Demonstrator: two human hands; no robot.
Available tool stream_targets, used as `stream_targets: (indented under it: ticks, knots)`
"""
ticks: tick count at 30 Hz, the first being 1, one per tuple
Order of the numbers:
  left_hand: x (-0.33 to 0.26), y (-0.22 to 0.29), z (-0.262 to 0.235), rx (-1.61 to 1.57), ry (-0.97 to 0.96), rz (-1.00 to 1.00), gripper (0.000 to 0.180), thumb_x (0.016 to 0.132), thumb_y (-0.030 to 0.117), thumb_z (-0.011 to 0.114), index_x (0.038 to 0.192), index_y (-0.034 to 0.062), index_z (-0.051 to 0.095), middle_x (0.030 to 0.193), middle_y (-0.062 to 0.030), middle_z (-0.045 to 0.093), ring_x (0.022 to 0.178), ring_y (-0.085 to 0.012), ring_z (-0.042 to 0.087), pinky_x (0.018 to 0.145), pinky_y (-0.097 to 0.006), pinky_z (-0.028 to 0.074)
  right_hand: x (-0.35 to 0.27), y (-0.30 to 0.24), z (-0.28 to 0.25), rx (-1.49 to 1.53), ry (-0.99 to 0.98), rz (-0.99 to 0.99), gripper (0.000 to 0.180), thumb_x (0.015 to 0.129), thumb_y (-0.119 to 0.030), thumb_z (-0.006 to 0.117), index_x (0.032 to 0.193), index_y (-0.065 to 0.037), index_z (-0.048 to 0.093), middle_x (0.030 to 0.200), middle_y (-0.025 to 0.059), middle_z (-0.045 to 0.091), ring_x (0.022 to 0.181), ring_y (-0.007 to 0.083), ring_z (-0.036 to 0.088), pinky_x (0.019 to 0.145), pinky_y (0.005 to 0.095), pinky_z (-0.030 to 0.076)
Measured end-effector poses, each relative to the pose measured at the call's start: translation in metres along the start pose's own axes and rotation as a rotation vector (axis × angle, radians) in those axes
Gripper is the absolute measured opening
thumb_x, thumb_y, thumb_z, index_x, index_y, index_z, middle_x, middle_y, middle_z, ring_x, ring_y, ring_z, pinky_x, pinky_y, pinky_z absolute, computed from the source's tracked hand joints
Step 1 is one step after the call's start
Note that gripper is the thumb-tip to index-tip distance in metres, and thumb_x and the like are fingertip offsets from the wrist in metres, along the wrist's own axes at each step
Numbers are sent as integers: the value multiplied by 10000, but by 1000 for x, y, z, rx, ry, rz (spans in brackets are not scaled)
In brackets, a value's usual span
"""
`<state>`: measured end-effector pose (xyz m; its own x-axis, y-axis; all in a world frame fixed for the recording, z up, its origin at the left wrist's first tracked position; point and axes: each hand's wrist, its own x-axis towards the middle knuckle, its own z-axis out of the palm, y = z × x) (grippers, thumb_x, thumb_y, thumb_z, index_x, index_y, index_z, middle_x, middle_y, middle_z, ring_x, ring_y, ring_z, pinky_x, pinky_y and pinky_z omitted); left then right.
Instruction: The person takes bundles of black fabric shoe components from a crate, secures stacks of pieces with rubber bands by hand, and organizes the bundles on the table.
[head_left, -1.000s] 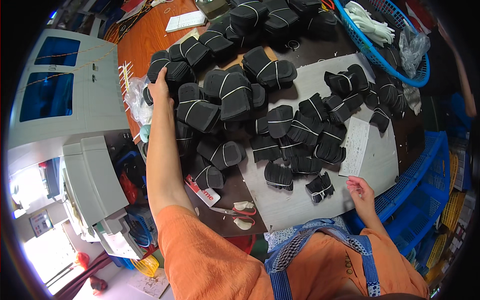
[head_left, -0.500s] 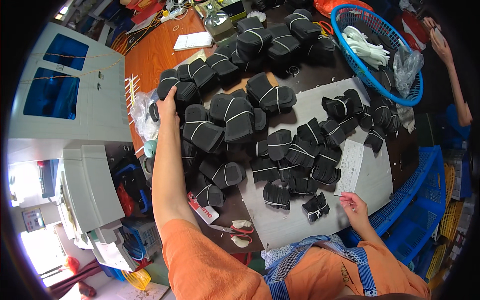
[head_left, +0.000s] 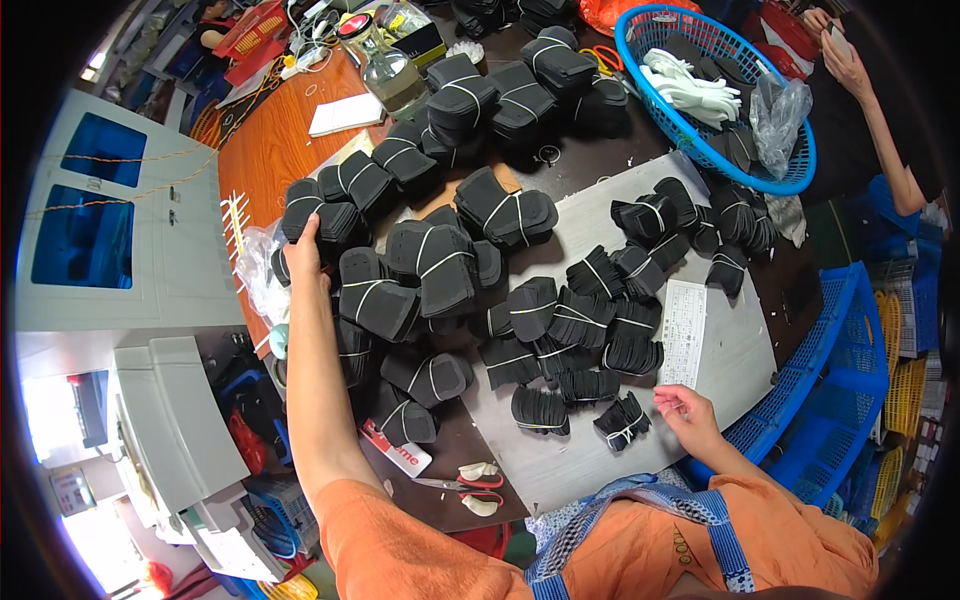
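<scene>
My left arm stretches across the table, and my left hand is closed at a banded bundle of black pads on the far left. Its thumb lies against the bundle; the other fingers are mostly hidden. My right hand hovers by the lower end of a written paper slip, fingers loosely curled and apart, with nothing visible in them. Several larger black bundles, tied with white bands, are heaped at left and centre. Smaller banded black bundles lie on a pale grey sheet.
Red-handled scissors and a red-and-white card lie near the front edge. A blue basket with white cord stands far right, near a co-worker's hands. Blue crates flank the right side. A glass bottle stands behind.
The whole view has shifted, so the table sits slightly farther left. My left hand stays at the same bundle, and my right hand remains by the paper slip's lower end.
</scene>
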<state>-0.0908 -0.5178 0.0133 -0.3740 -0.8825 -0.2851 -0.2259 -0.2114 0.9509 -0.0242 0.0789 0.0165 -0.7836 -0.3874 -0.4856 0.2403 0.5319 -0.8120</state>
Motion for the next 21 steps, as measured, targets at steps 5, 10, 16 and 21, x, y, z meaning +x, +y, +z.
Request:
stream_targets:
  ticks: [5, 10, 16, 21]
  knots:
    - [-7, 4, 3, -32, 19, -5, 560, 750, 176, 759, 1211, -33, 517, 1094, -161, 615, 941, -282, 630, 786, -403, 531, 6, 0, 1, 23, -8, -13, 298, 849, -7, 549, 1143, -15, 595, 1005, 82, 665, 895, 129, 609, 791, 256, 480]
    - [6, -6, -5, -32, -17, 53, 555, 739, 189, 768, 1185, -42, 533, 1073, -154, 623, 891, -275, 642, 745, -371, 537, 14, -6, 4, 18, -34, -9, 291, 872, -24, 542, 1158, -3, 590, 1006, 82, 664, 895, 122, 615, 798, 259, 472]
    - [-13, 19, 1, -70, 67, 166, 482, 734, 136, 740, 1135, -39, 540, 1000, -160, 633, 811, -269, 659, 640, -335, 542, 75, -50, -4, -57, 22, -283, 245, 907, -47, 528, 1136, 9, 595, 982, 90, 674, 900, 127, 639, 778, 257, 495]
    - [-68, 64, -17, -219, -16, 336, 372, 796, 119, 681, 1121, -6, 551, 1004, -132, 628, 863, -242, 652, 721, -370, 556, 124, -120, 18, -12, -22, -466, 241, 905, -42, 526, 1130, 11, 593, 1007, 92, 664, 913, 136, 638, 798, 261, 491]
